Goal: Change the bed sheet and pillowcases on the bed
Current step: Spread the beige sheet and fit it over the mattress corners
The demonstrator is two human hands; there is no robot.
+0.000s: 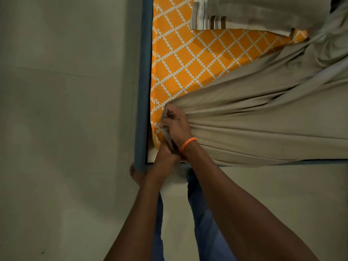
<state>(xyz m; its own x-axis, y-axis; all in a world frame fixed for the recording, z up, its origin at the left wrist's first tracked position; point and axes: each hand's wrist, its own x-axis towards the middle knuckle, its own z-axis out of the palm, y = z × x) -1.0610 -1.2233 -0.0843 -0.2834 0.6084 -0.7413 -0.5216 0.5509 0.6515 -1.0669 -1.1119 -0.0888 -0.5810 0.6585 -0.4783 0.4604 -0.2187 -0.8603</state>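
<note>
While both hands bunch one corner, beige sheet fans toward 3 o'clock over orange mattress | right grip clenched on sheet | left grip clenched on sheet at 6 o'clock | striped pillow at 12 o'clock

A pale floor fills the left side and the near right of the scene, crossed by a faint line at far left. A bare foot stands on it at the near corner, with blue trousers below; an orange wristband shows nearby.
</note>
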